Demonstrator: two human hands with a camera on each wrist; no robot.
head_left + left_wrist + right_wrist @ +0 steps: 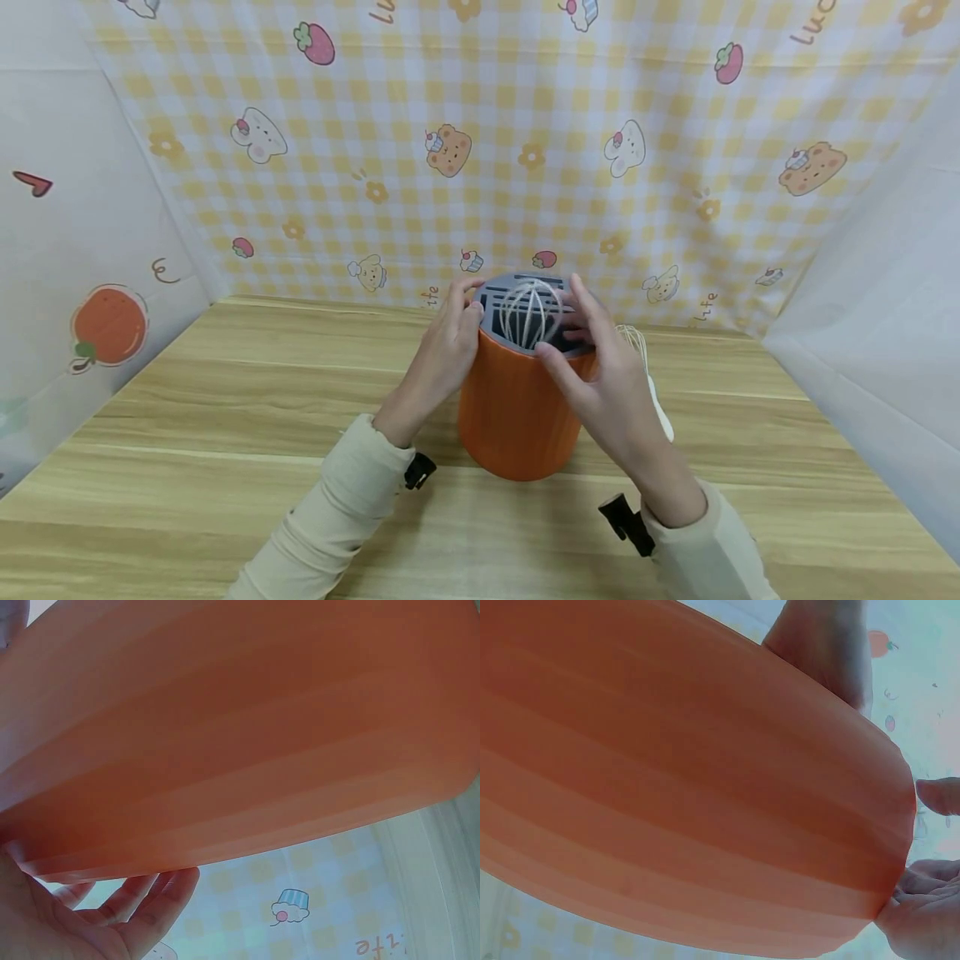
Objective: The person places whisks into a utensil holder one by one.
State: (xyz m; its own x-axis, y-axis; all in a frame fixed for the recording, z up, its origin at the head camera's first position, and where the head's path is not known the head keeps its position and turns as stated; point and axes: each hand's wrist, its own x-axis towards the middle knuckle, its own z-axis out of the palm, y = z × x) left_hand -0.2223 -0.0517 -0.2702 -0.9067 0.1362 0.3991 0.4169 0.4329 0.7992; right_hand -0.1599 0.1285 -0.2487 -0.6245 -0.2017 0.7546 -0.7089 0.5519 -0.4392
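Note:
An orange utensil holder (519,408) with a grey slotted top (491,321) stands upright on the wooden table. The wire head of a whisk (529,315), slightly blurred, rises from its top; the lower part is hidden. At the holder's left rim, my left hand (447,337) holds on, thumb at the edge and fingers along the outer wall (161,900). My right hand (611,392) reaches over the right rim, its thumb and fingers spread apart around the whisk head. Past the rim in the right wrist view, the right thumb (939,796) and fingers show well separated.
Another whisk with a white handle (660,410) lies on the table (262,400) behind my right hand. A yellow checked cloth (525,200) with cartoon prints hangs along the back. White printed sheets (90,208) enclose the sides.

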